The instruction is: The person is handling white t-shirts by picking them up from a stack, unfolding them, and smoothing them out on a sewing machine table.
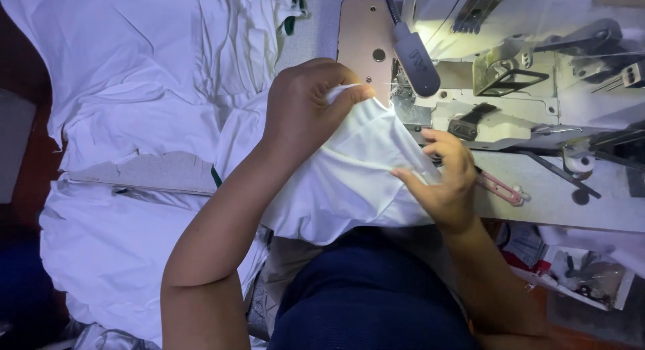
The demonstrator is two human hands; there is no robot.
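A piece of white fabric (353,182) is stretched between both of my hands in front of a cream sewing machine (510,88). My left hand (306,105) pinches the fabric's upper edge near the machine's needle area. Lower and to the right, my right hand (443,179) grips the other edge, fingers curled over the cloth. The fabric's top corner touches the machine bed beside the lamp head.
A grey gooseneck lamp (416,61) shines on the machine. Pink snips (500,189) lie on the machine table (571,209). A heap of white cloth (134,88) covers the left side, with a cardboard strip (141,172) across it. A small tray of clutter (578,273) sits at the lower right.
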